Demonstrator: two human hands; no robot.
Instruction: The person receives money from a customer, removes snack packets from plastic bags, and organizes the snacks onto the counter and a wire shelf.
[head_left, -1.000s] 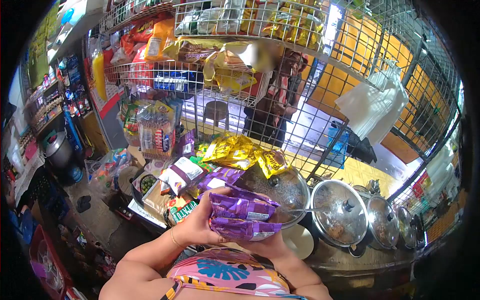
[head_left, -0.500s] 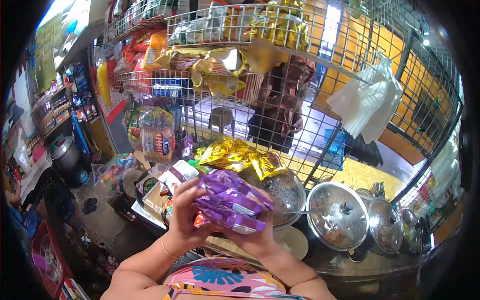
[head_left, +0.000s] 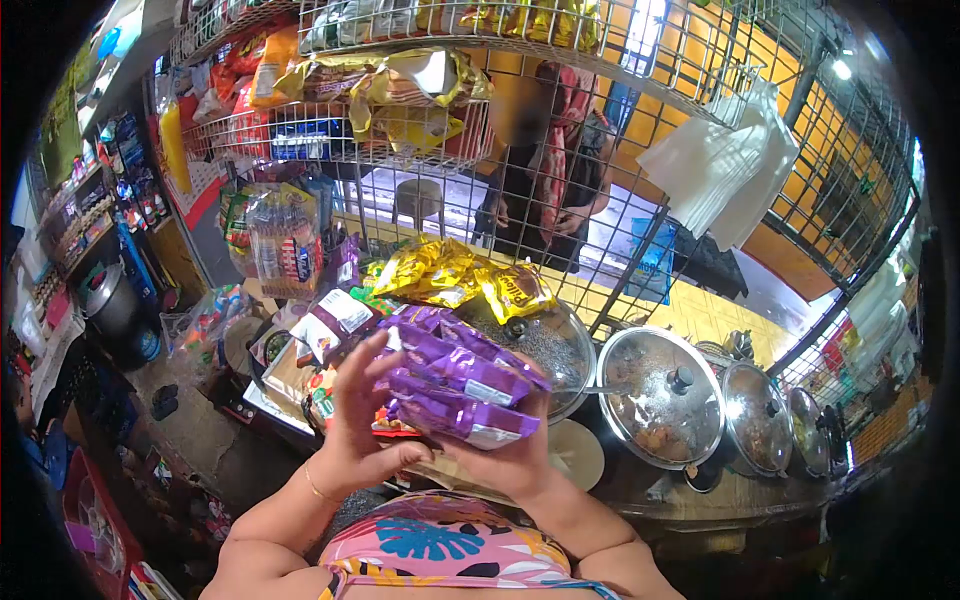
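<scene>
Several shiny purple snack packets (head_left: 465, 385) sit stacked together in front of me. My right hand (head_left: 505, 465) supports them from below and at their right end, its fingers partly hidden behind the stack. At the left end of the packets is my left hand (head_left: 350, 425), fingers raised and spread, thumb stretched out apart from them. Just beyond the stack lie gold snack packets (head_left: 440, 275). A white-and-purple packet (head_left: 335, 318) rests to the left, behind my left hand.
Pots with glass lids (head_left: 660, 395) line the counter to the right. A wire grille (head_left: 620, 270) with hanging baskets (head_left: 440, 150) rises ahead; a person (head_left: 550, 190) stands behind it. White plastic bags (head_left: 725, 165) hang at right. A red crate (head_left: 95, 510) is low at left.
My left hand has loosened from the purple packets, its fingers and thumb now spread. The packets stay in my right hand. The person beyond the grille has shifted posture, and my view has moved slightly.
</scene>
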